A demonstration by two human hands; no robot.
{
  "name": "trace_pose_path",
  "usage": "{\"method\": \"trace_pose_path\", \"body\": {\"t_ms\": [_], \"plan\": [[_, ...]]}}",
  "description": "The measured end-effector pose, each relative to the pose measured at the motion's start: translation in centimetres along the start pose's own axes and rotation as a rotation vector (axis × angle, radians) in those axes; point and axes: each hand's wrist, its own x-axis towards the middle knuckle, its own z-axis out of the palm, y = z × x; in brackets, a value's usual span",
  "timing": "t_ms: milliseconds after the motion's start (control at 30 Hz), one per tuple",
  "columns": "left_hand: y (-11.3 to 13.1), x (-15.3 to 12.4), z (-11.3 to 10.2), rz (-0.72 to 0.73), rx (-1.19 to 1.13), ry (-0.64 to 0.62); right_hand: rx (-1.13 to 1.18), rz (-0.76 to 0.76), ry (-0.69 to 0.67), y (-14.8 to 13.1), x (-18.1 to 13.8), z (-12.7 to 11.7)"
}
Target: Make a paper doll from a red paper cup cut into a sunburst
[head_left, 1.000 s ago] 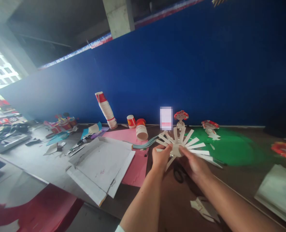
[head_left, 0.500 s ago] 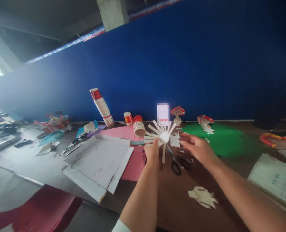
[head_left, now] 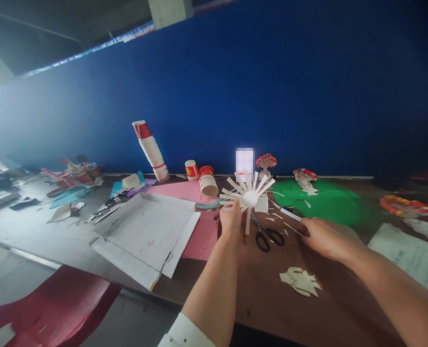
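Left forearm rises from the bottom edge, white cuff showing. The left hand [head_left: 231,219] is upright above the table [head_left: 264,308], back toward the camera, fingers closed. It pinches the cut paper cup [head_left: 250,198] at its lower left edge and holds it clear of the table, in front of the blue wall [head_left: 272,96]. Right forearm comes in from the lower right corner and runs low across the table. The right hand [head_left: 320,237] lies palm down by the near edge of the green sheet [head_left: 329,205], well apart from the cup. Its fingertips are at the near end of a thin white-and-dark stick [head_left: 289,214]. Cannot tell whether they grip the stick or only touch it: the fingers are blurred and partly hidden by the hand's back. What kind of stick it is cannot be made out either. Left thumb and fingertips hidden behind the hand. The cup's round base faces the camera, so its axis runs roughly toward the wearer. Its cut strips fan outward like spokes, mostly up and to both sides, and one long strip hangs straight down. Black-handled scissors [head_left: 266,237] lie flat on the table between the two hands, just below the cup, handles toward the wearer.
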Motion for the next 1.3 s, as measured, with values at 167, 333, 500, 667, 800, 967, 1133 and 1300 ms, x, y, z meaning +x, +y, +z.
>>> {"method": "trace_pose_path", "body": {"t_ms": [167, 333, 500, 667, 800, 967, 1133, 1300], "plan": [[0.4, -0.2, 0.0, -0.022, -0.017, -0.02, 0.012, -0.047, 0.031, 2.0, 1.0, 1.3], [0.4, -0.1, 0.1, -0.018, -0.026, -0.048, 0.144, -0.149, 0.11, 1.1, 1.2, 0.0], [0.3, 0.2, -0.1, 0.007, -0.028, -0.101, 0.602, -0.319, 0.13, -4.2, -0.2, -2.7], [0.7, 0.0, 0.0, 0.037, -0.019, -0.111, 0.741, -0.332, -0.182, -7.5, -1.0, -2.5], [0.8, -0.6, 0.1, 0.084, 0.023, -0.122, 0.857, -0.195, -0.331, -7.6, -0.8, -0.9], [0.0, -0.3, -0.1, 0.232, 0.095, -0.115, 1.127, -0.148, -0.423, -6.4, -0.9, -0.8], [-0.7, 0.5, -0.1, 0.197, 0.073, -0.163, 1.453, -0.012, -0.441, -5.5, -0.7, -0.6], [0.1, 0.5, -0.4, 0.226, 0.124, -0.095, 1.544, 0.021, -0.572, -6.8, -1.2, 0.7]]}}
